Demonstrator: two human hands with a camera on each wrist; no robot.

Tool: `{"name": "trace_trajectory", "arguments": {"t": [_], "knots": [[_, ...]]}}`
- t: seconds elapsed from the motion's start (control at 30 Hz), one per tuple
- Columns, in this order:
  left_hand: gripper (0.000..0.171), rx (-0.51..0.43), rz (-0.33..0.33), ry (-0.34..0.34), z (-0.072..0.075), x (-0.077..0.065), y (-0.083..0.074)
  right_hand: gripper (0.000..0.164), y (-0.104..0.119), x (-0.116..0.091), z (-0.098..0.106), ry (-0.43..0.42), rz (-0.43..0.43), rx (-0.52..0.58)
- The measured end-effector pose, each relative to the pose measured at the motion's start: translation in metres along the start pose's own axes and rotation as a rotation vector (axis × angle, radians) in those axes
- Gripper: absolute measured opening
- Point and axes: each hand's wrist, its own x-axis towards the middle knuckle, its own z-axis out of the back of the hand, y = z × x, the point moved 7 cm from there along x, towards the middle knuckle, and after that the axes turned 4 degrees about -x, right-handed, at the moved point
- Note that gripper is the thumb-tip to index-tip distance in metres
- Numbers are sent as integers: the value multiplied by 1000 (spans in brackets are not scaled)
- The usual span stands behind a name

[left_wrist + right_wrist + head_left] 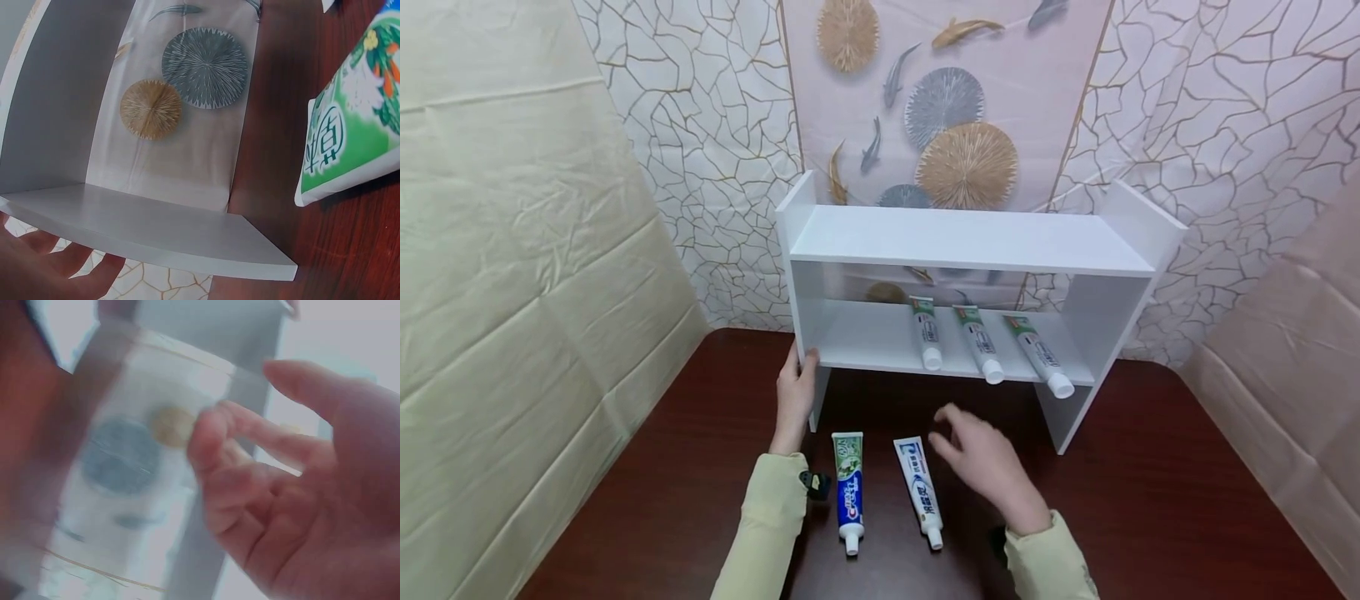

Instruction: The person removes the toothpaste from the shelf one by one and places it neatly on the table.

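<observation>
My left hand grips the left side panel of a white two-tier shelf, its thumb near the front edge. In the left wrist view, its fingers lie along the panel's outer face. Over the table my right hand has loosely bent fingers and holds nothing. Just left of it lies a white and blue toothpaste tube, cap toward me. A green and blue toothpaste tube lies nearer the left forearm. On the lower tier are three green and white toothpaste tubes, caps facing forward. The right wrist view is blurred.
The shelf stands on a dark red-brown table, with its top tier bare between raised side panels. Behind hangs a patterned cloth; beige cloth drapes the left side.
</observation>
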Motion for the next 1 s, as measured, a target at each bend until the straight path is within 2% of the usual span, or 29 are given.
{"name": "trace_trajectory", "arguments": {"t": [0.07,0.17,0.27,0.37,0.53,0.63,0.67,0.77,0.83,0.9,1.0], "knots": [[51,0,-1,3,0,0,0,34,3,7,20,-93,-3,21],[51,-4,-1,9,0,1,0,47,10,19,42,-181,4,21],[51,-11,1,7,1,2,0,58,16,32,49,-195,24,-19],[52,-7,8,7,1,1,1,62,19,43,44,-170,37,-71],[53,2,7,14,0,0,3,60,16,46,33,-126,21,-102],[53,-7,2,22,0,-2,-4,54,15,42,32,-166,8,-64],[53,0,0,23,1,-4,-10,50,15,41,33,-185,4,-46],[53,2,-11,20,1,-5,-12,35,10,40,34,-230,-18,2],[52,11,-14,10,1,-5,-12,30,7,40,33,-246,-41,17],[52,9,-18,3,0,-1,-1,27,3,41,32,-254,-65,15],[52,13,-11,4,1,0,0,29,1,40,31,-289,-72,-10]]}}
